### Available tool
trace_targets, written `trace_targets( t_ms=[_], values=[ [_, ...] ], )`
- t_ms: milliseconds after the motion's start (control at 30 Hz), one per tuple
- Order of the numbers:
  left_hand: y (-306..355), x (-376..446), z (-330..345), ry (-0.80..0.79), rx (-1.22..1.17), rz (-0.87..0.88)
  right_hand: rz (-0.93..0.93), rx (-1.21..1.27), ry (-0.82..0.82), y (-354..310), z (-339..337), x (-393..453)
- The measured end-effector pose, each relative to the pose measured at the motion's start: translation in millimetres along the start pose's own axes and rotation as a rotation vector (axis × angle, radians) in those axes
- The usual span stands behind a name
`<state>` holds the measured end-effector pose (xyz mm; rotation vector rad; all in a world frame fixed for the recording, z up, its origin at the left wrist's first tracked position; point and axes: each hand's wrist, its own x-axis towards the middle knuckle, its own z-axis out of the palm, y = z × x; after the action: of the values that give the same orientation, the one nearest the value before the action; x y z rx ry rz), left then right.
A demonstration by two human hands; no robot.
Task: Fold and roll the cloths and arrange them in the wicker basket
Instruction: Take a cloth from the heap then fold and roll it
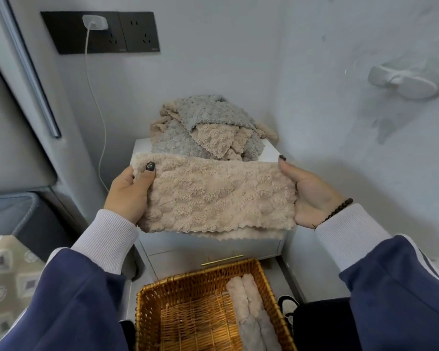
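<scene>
A beige fluffy cloth [213,196], folded in half lengthwise, is stretched flat in the air in front of me. My left hand [128,196] grips its left end, thumb on top. My right hand [312,196] holds its right end. Behind it, a heap of beige and grey cloths [205,127] lies on a white cabinet [213,245]. Below, the wicker basket [195,282] stands on the floor with rolled cloths [249,310] along its right side, beige ones farther from me and grey ones nearer.
A black socket panel [99,31] with a white charger and cable is on the wall to the left. A white holder [403,82] is fixed to the right wall. A dark bin [15,214] stands at the left, a black bag [314,323] right of the basket.
</scene>
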<state>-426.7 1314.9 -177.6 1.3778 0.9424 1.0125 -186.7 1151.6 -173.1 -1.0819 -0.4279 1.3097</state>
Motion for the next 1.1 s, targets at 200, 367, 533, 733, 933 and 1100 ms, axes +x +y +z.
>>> trace_targets(
  t_ms=[200,367,533,733,933,1100],
  values=[
    [1,9,6,0.008,0.064,-0.023,0.102,-0.131,0.168,4,1,16],
    [1,19,3,0.048,0.162,-0.043,-0.078,-0.174,0.262,-3,-4,22],
    [-2,27,1,0.034,0.239,-0.007,-0.220,-0.245,0.363,-9,-7,21],
    [-6,31,5,0.089,0.239,0.081,-0.333,-0.272,0.510,-8,-2,23],
    [-9,35,7,0.209,0.217,0.062,-0.435,-0.345,0.674,1,-1,32],
    [-7,29,6,0.162,0.174,0.062,-0.530,-0.432,0.688,1,2,35]
  ],
)
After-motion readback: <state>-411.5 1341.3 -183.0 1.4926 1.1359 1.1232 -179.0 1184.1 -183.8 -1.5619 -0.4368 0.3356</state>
